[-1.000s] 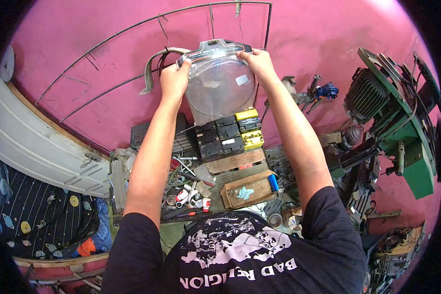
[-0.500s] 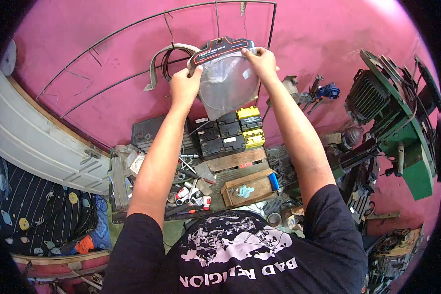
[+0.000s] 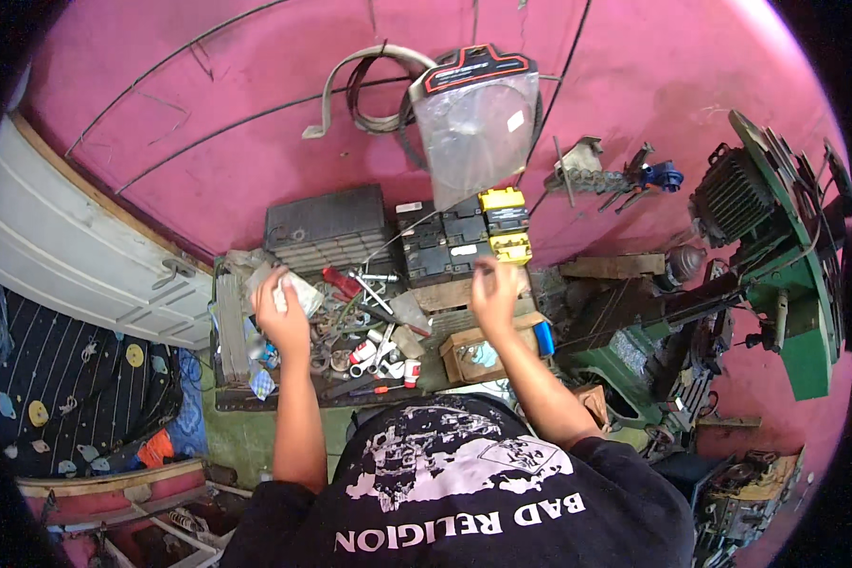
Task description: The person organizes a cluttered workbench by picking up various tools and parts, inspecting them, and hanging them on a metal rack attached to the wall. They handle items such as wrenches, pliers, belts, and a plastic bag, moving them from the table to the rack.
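Observation:
A clear plastic bag [image 3: 476, 133] with a black and red header card hangs from the wire rack on the pink wall, with a dark round coil behind it. My left hand [image 3: 282, 312] is over the left part of the workbench, beside a pale crumpled packet [image 3: 301, 295]; its fingers are loosely bent and apart, with nothing seen in them. My right hand [image 3: 495, 295] is in front of the stacked batteries [image 3: 443, 241], above a wooden box [image 3: 459, 364]. Its fingers are half curled and slightly blurred, and no held thing shows.
Tools, sockets and red-white bottles [image 3: 411, 373] clutter the bench between my arms. Large dark batteries [image 3: 327, 218] stand at the back left. A belt coil [image 3: 374, 118] hangs on the rack. To the right stands a green machine [image 3: 790, 312]; a white door [image 3: 95, 256] is at left.
Both hands have let go of the plastic bag and come down toward the bench, moving apart. The bag now hangs by itself on the rack.

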The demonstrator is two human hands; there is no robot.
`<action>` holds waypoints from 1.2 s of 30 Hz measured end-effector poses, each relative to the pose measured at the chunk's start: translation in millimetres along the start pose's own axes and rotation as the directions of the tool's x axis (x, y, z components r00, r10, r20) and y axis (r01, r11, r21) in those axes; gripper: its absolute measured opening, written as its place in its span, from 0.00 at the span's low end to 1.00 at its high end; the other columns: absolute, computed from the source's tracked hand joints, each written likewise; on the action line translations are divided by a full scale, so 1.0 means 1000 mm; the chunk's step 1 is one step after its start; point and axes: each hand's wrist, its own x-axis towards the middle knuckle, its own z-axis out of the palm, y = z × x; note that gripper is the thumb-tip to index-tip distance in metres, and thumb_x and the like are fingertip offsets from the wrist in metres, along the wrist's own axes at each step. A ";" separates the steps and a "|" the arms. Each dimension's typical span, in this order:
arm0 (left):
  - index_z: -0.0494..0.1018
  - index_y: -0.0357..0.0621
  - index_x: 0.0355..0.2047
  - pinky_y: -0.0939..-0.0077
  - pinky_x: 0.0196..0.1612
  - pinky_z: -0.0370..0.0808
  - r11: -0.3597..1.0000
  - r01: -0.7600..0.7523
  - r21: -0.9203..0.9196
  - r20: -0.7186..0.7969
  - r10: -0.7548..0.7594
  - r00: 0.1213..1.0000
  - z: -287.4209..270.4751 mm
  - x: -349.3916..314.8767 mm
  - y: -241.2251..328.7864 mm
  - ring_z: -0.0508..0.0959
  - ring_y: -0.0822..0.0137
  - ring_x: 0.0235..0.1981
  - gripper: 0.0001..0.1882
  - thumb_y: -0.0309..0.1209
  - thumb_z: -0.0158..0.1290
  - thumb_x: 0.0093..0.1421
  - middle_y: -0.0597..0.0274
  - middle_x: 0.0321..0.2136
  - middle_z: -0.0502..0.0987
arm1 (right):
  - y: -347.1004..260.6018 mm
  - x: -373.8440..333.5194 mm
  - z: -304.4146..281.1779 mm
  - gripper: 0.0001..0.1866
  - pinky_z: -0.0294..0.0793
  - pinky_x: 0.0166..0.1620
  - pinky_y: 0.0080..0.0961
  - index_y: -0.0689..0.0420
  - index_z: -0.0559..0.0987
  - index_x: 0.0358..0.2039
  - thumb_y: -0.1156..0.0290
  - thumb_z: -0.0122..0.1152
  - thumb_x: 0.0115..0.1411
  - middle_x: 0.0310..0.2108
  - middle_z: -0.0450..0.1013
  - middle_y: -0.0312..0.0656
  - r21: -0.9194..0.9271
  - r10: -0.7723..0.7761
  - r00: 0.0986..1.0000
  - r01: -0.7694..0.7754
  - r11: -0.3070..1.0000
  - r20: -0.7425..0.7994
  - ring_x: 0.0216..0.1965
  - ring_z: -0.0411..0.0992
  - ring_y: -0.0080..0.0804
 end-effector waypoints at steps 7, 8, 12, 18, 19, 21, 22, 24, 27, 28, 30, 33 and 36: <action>0.78 0.47 0.47 0.50 0.53 0.68 0.908 0.253 0.333 0.437 -0.387 0.812 -0.079 -0.140 -0.143 0.73 0.46 0.48 0.18 0.36 0.63 0.57 0.52 0.45 0.78 | -0.015 -0.146 0.037 0.20 0.58 0.55 0.53 0.45 0.81 0.49 0.61 0.67 0.54 0.47 0.78 0.36 -0.198 0.054 0.568 0.195 0.961 0.821 0.57 0.66 0.42; 0.77 0.51 0.51 0.45 0.54 0.67 0.867 0.119 0.484 0.481 -0.378 0.791 -0.083 -0.160 -0.141 0.71 0.45 0.52 0.23 0.40 0.64 0.55 0.56 0.51 0.76 | -0.013 -0.152 0.049 0.20 0.59 0.55 0.55 0.45 0.81 0.49 0.60 0.68 0.54 0.47 0.78 0.35 -0.162 -0.030 0.556 0.293 0.942 0.831 0.55 0.67 0.42; 0.73 0.52 0.55 0.43 0.56 0.65 0.890 0.063 0.452 0.683 -0.391 0.617 -0.096 -0.181 -0.154 0.69 0.47 0.56 0.27 0.44 0.63 0.56 0.58 0.53 0.75 | -0.039 -0.159 0.095 0.19 0.60 0.54 0.58 0.47 0.81 0.48 0.58 0.67 0.55 0.47 0.75 0.36 -0.126 -0.189 0.541 0.493 0.861 0.820 0.54 0.67 0.42; 0.73 0.45 0.52 0.47 0.56 0.66 0.942 -0.125 0.311 0.732 -0.154 0.664 -0.073 -0.127 -0.181 0.70 0.48 0.55 0.25 0.42 0.62 0.57 0.55 0.50 0.74 | -0.073 -0.142 0.190 0.25 0.62 0.52 0.52 0.41 0.77 0.57 0.66 0.61 0.58 0.59 0.72 0.29 -0.252 -0.169 0.656 0.497 0.830 0.736 0.54 0.67 0.40; 0.73 0.44 0.51 0.47 0.55 0.66 0.948 -0.185 0.259 0.746 -0.075 0.661 -0.065 -0.115 -0.183 0.70 0.48 0.54 0.25 0.42 0.62 0.58 0.54 0.50 0.74 | -0.072 -0.137 0.205 0.28 0.63 0.54 0.55 0.38 0.75 0.60 0.67 0.63 0.56 0.60 0.71 0.27 -0.279 -0.167 0.656 0.519 0.808 0.736 0.57 0.66 0.41; 0.75 0.44 0.50 0.50 0.56 0.66 0.950 -0.198 0.241 0.763 -0.060 0.644 -0.052 -0.098 -0.187 0.71 0.49 0.54 0.24 0.42 0.62 0.57 0.54 0.48 0.76 | -0.087 -0.117 0.219 0.30 0.61 0.57 0.60 0.37 0.74 0.60 0.68 0.66 0.55 0.63 0.68 0.26 -0.299 -0.024 0.521 0.525 0.797 0.853 0.60 0.65 0.41; 0.75 0.44 0.52 0.49 0.57 0.65 0.947 -0.217 0.236 0.800 -0.063 0.596 -0.046 -0.092 -0.192 0.71 0.49 0.54 0.24 0.42 0.62 0.58 0.55 0.48 0.77 | -0.086 -0.113 0.226 0.31 0.60 0.59 0.62 0.37 0.75 0.60 0.68 0.67 0.54 0.63 0.68 0.26 -0.317 0.017 0.502 0.518 0.794 0.865 0.61 0.65 0.41; 0.75 0.45 0.54 0.48 0.56 0.65 0.936 -0.266 0.229 0.867 -0.072 0.494 -0.036 -0.088 -0.204 0.71 0.50 0.55 0.26 0.43 0.61 0.58 0.56 0.49 0.78 | -0.082 -0.110 0.233 0.29 0.58 0.61 0.64 0.38 0.76 0.58 0.67 0.67 0.54 0.62 0.68 0.27 -0.353 0.068 0.485 0.527 0.773 0.872 0.62 0.64 0.41; 0.74 0.47 0.57 0.46 0.55 0.66 0.924 -0.322 0.208 0.921 -0.074 0.383 -0.031 -0.092 -0.214 0.72 0.50 0.54 0.29 0.45 0.60 0.58 0.56 0.51 0.78 | -0.074 -0.120 0.231 0.26 0.58 0.61 0.62 0.39 0.77 0.57 0.66 0.65 0.56 0.58 0.70 0.28 -0.412 0.070 0.522 0.577 0.705 0.850 0.62 0.64 0.41; 0.74 0.47 0.58 0.46 0.54 0.66 0.927 -0.323 0.191 0.923 -0.058 0.379 -0.032 -0.094 -0.216 0.72 0.50 0.54 0.29 0.45 0.60 0.58 0.56 0.51 0.78 | -0.068 -0.123 0.223 0.23 0.58 0.61 0.59 0.40 0.77 0.54 0.65 0.63 0.57 0.54 0.72 0.29 -0.406 0.051 0.563 0.528 0.746 0.825 0.60 0.65 0.40; 0.74 0.49 0.58 0.45 0.55 0.66 0.936 -0.311 0.166 0.914 -0.027 0.406 -0.032 -0.101 -0.220 0.72 0.50 0.54 0.29 0.45 0.61 0.58 0.58 0.51 0.78 | -0.060 -0.133 0.207 0.18 0.58 0.60 0.56 0.42 0.79 0.49 0.64 0.63 0.56 0.50 0.74 0.31 -0.490 0.113 0.636 0.457 0.742 0.763 0.57 0.66 0.39; 0.74 0.49 0.58 0.45 0.55 0.66 0.957 -0.242 0.160 0.907 -0.046 0.418 -0.033 -0.105 -0.222 0.72 0.50 0.55 0.29 0.44 0.61 0.57 0.59 0.51 0.78 | -0.048 -0.142 0.188 0.17 0.57 0.60 0.56 0.45 0.81 0.47 0.62 0.64 0.55 0.49 0.74 0.34 -0.616 0.231 0.686 0.388 0.686 0.690 0.56 0.66 0.41; 0.74 0.45 0.55 0.42 0.57 0.63 0.949 -0.250 0.193 0.916 -0.083 0.393 -0.029 -0.102 -0.215 0.70 0.50 0.57 0.29 0.45 0.63 0.57 0.55 0.51 0.77 | -0.047 -0.138 0.186 0.19 0.57 0.60 0.58 0.48 0.81 0.47 0.61 0.65 0.54 0.49 0.74 0.38 -0.722 0.329 0.728 0.319 0.613 0.601 0.56 0.66 0.42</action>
